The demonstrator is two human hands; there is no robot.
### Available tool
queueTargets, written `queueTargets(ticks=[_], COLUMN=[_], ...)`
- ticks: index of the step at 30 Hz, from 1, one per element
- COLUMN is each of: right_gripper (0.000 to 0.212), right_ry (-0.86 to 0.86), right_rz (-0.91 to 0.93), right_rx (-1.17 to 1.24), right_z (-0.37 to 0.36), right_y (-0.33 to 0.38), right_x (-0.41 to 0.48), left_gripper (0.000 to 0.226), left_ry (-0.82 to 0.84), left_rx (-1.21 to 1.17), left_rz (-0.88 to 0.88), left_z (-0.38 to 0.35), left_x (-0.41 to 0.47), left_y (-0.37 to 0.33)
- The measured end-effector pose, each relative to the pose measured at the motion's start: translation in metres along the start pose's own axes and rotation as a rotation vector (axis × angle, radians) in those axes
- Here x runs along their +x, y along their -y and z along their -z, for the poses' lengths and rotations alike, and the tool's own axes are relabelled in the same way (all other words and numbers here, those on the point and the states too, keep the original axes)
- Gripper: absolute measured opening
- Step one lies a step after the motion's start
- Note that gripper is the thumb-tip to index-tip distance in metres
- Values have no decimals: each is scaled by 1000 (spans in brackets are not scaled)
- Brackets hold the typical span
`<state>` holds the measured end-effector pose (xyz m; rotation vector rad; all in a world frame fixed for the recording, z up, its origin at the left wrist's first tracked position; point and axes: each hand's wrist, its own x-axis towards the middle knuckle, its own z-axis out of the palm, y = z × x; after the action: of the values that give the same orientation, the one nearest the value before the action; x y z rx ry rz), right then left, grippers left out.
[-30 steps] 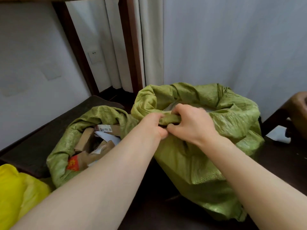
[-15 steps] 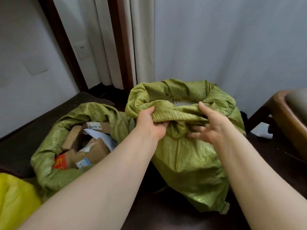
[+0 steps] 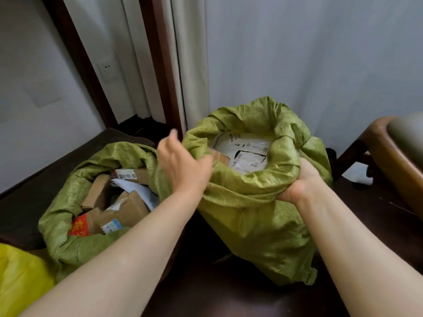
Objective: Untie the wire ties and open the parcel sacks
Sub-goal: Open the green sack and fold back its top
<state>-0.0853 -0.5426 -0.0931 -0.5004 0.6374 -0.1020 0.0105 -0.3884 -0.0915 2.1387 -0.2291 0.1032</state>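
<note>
1. White wall and pale curtain [image 3: 190, 65] are filling the far side; a wall socket [image 3: 107, 67] is showing far left, and a wooden chair [image 3: 389, 156] is standing at the right edge.
2. Right sack [image 3: 251, 213], green woven, is standing on the dark floor [image 3: 229, 298] at centre, mouth open, rim rolled down.
3. White labelled mailers [image 3: 247, 152] and a small cardboard box [image 3: 218, 156] are showing inside it.
4. Right hand [image 3: 299, 179] is gripping the sack's near-right rim, fingers wrapped round the rolled fabric.
5. Left hand [image 3: 183, 165] is sitting at the near-left rim, thumb sticking up, fingertips curling against the fabric; blurred, so cannot tell whether it is pinching the rim.
6. Left sack [image 3: 68, 179] is leaning just beside the right one, touching it, mouth open too.
7. Brown cardboard parcels [image 3: 123, 209] are piling up inside it.
8. Yellow bag [image 3: 18, 282] is poking in at near left.
</note>
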Motion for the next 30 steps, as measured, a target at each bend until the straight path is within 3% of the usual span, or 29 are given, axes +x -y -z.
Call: queueTargets(ticks=[1,2,3,4,5,8,11,13,14,17,18,20,22,23,25,27,30], right_gripper=[42,40,38,35,27,11,9,14,15,57,48,11,10,16,29,32,24], right_ry=[24,48,64,62,26,-271,-671,-744,-730,-792,-796,-753,-595,-476,-335,-309,-241], right_rz=[-25,-46,-58,-61,-58,160,673,919,914,635,620,754,749,686,519,418,367], right_rx=[-37,-82,-121,-157,-202,-490,-736,-876,-1043,-1661,-1734,-1572,-997,-650,-224,-130,-217], right_z=[3,3,3,2,2,10,25,23,21,22,28,43,56,58,65,66,56], right_y=[-3,-5,-6,-6,-4,9,30,39,40,35,31,27,27,29,31,31,25], right_x=[-2,-4,-5,-9,-12,-13,-17,-23,-23,-7,1,17,24,22,18,12,-1], left_gripper=[81,81,83,91,100,85,67,55,51,50,49,53,68,68,56,61,99], left_ry=[154,443,747,935,997,700,512,494,520,472,470,626,887,898,605,329,391], left_rx=[-114,-222,-179,-28,144,477,593,651,686,685,672,714,644,537,256,291,726], left_rz=[-199,-284,-316,-385,-469,-673,-894,-988,-1010,-1125,-1156,-1164,-925,-828,-837,-899,-1079], left_z=[0,-3,-10,-19,-28,-47,-50,-51,-53,-61,-60,-62,-58,-55,-55,-60,-74], left_x=[-4,-10,-19,-25,-31,-31,-35,-45,-50,-53,-55,-58,-59,-57,-42,-20,4], left_y=[-8,-18,-28,-32,-35,-37,-34,-32,-31,-21,-18,-13,-11,-13,-22,-35,-64])
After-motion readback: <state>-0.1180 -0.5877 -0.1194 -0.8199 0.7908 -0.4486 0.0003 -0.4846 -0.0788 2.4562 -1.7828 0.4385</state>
